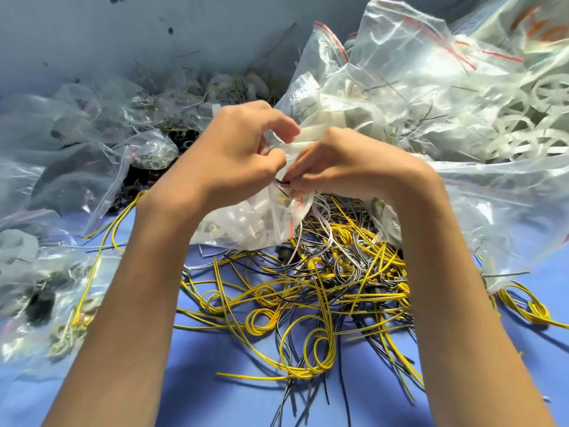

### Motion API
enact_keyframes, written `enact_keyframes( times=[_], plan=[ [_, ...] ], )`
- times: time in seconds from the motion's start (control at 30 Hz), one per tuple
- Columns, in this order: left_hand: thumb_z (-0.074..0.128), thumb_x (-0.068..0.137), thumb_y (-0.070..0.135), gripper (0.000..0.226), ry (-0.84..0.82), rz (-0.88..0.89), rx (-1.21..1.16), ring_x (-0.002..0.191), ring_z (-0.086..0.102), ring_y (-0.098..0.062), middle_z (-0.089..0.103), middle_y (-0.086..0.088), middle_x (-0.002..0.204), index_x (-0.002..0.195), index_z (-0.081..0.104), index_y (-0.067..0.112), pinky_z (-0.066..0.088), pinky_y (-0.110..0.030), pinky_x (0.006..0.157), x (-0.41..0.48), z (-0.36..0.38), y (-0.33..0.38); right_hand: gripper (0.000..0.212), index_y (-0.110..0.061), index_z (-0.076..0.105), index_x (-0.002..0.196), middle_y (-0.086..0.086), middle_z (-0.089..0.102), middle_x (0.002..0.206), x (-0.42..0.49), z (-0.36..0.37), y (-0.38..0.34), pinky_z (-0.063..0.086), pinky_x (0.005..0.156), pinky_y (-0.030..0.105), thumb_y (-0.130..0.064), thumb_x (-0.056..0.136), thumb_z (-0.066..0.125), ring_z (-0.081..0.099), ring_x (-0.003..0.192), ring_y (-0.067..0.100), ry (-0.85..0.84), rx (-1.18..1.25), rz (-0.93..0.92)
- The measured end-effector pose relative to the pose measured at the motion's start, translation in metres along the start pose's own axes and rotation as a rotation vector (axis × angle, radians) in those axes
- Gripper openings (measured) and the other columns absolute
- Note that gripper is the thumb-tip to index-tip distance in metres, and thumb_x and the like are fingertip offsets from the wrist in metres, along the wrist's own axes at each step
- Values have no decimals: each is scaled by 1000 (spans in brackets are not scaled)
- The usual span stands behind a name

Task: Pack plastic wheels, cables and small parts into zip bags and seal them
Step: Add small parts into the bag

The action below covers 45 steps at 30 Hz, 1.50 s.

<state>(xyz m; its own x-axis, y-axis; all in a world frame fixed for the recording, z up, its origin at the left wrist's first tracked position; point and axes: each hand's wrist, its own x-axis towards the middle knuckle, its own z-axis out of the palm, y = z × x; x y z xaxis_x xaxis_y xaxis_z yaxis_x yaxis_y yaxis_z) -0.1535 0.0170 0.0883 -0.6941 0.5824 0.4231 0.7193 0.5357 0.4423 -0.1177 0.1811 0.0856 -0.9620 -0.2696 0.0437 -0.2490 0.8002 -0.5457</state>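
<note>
Zip bag (246,220) pinched between left hand (234,149), right hand (335,167), seemingly at its mouth

A clear zip bag (246,223) with a red seal stripe hangs just above the table (215,380), half full of white plastic parts. Its mouth is bunched between the left hand (234,149) and right hand (338,164), which both pinch it. What may be a thin black wire sits at the opening. Below it, yellow, grey and white cables (308,303) lie tangled in loops. White plastic wheels (523,124) fill a large clear bag at right.
</note>
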Motion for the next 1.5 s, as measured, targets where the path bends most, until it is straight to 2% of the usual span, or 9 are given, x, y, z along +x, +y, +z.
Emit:
enact_keyframes(
  times=[0.33, 0.5, 0.7, 0.83, 0.93, 1.0, 1.17, 1.4, 1.5],
  plan=[
    [49, 73, 6, 35, 84, 53, -116, 65, 50, -6, 61, 0, 99, 99, 68, 19, 45, -16, 66, -5, -9, 10, 23, -31, 77, 89, -6, 75, 81, 5, 1, -2, 55, 77, 32, -15, 75, 70, 69, 82, 11, 18, -116, 2],
    [50, 71, 7, 31, 129, 97, -174, 63, 53, -8, 55, 12, 87, 95, 65, 20, 41, -15, 59, -6, -9, 21, 30, -33, 67, 62, -18, 63, 56, 8, 5, -12, 42, 53, 12, -6, 76, 66, 57, 59, -5, 151, 50, -137],
    [49, 72, 0, 35, 129, 125, -169, 63, 51, -8, 54, 14, 78, 95, 65, 21, 39, -18, 61, -7, -15, 20, 22, -17, 73, 103, -1, 70, 80, 16, 25, -11, 42, 58, 21, -16, 82, 66, 52, 66, 4, -100, -290, -42],
    [51, 75, 4, 32, 61, 92, -166, 65, 49, -9, 54, 8, 84, 92, 64, 27, 37, -14, 62, -6, -22, 12, 22, -18, 75, 99, -17, 60, 61, 17, 17, -8, 39, 52, 4, -10, 79, 68, 51, 49, -11, 55, -146, -70],
    [50, 77, 21, 22, -46, 8, -77, 58, 46, 0, 55, 18, 74, 86, 61, 38, 34, -10, 58, -6, -23, 7, 15, -9, 75, 92, 9, 70, 75, 21, 15, -9, 54, 74, 30, -8, 81, 65, 68, 73, 13, 208, 2, -123],
    [55, 83, 25, 12, -107, -49, 3, 55, 47, 2, 55, 19, 70, 85, 60, 35, 32, -11, 53, -5, -23, 2, 15, -5, 73, 90, 15, 68, 78, 23, 21, -14, 52, 73, 30, -10, 83, 61, 65, 77, 20, 244, -18, -139],
    [52, 82, 2, 33, -92, -65, 153, 60, 45, -3, 48, 7, 73, 90, 70, 28, 30, -18, 56, -6, -22, -1, 16, -20, 68, 90, -8, 49, 68, 16, 27, -19, 34, 54, 17, -15, 92, 52, 44, 76, 18, -158, -318, -68],
    [42, 76, 12, 38, -22, 44, -2, 74, 55, -13, 60, -2, 98, 99, 71, 23, 44, -22, 73, -3, -11, 21, 11, -14, 55, 80, 1, 50, 65, 17, 31, -21, 36, 44, 15, -14, 91, 54, 39, 57, 17, -185, -362, 50],
    [38, 71, 18, 40, 23, 86, -43, 75, 51, -5, 58, 4, 96, 97, 65, 33, 36, -10, 69, -1, -9, 30, 23, 4, 61, 112, 22, 65, 104, 18, 37, -25, 35, 52, 12, -4, 93, 52, 41, 67, 13, 0, -139, -12]
  ],
)
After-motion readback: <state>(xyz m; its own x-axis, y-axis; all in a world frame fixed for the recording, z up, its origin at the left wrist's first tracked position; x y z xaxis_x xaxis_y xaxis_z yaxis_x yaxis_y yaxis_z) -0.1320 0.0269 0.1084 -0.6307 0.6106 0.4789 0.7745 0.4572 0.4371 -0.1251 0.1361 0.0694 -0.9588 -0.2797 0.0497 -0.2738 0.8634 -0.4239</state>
